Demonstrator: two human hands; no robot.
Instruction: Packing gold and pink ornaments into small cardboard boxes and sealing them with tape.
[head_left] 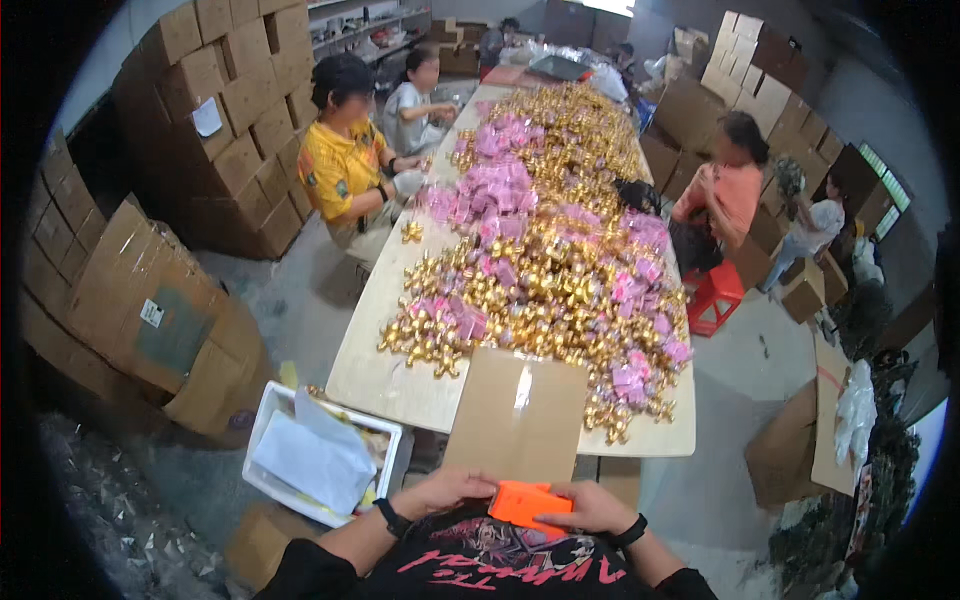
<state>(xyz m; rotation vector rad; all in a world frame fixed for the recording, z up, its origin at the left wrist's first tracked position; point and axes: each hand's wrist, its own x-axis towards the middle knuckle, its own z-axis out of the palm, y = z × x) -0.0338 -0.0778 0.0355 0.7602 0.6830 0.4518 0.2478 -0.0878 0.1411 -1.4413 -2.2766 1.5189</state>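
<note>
Close to my body, both hands hold a flat, bright orange rectangular object (522, 504); its exact kind I cannot make out. My left hand (455, 490) grips its left end, the fingers closed at the edge. On the right end my right hand (597, 507) has its thumb over the top face, and the other fingers are partly hidden. Just ahead of my hands, a brown cardboard flap (517, 412) with a shiny strip of tape extends up over the near table edge. Beyond it, shiny gold figures (560, 290) lie heaped with pink packets (495, 195).
The long pale table (385, 385) runs away from me. A white foam box (262, 425) holding papers stands at its near left. Co-workers sit along both sides, one by a red stool (715, 298). Stacked cartons (225, 130) line the left; a large opened carton (150, 310) is nearer.
</note>
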